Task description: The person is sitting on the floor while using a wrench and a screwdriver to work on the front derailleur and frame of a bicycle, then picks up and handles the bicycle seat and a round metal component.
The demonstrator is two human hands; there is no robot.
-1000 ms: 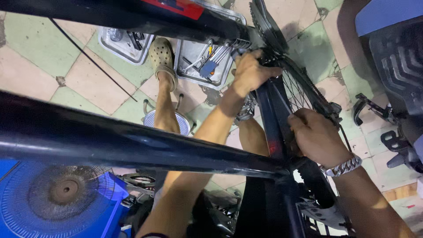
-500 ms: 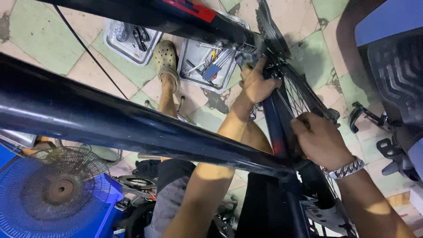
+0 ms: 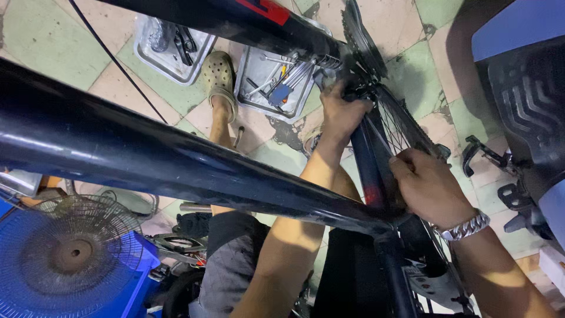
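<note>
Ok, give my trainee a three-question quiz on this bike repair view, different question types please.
1. True or false: the left hand grips the bike near the rear wheel hub.
2. Multiple choice: what does the right hand wear at the wrist? A) a glove B) a metal bracelet C) a cloth band
3. Fill in: the tray of tools lies on the tiled ____, beside the person's shoe.

Key: 1 true; 2 B; 3 floor.
</note>
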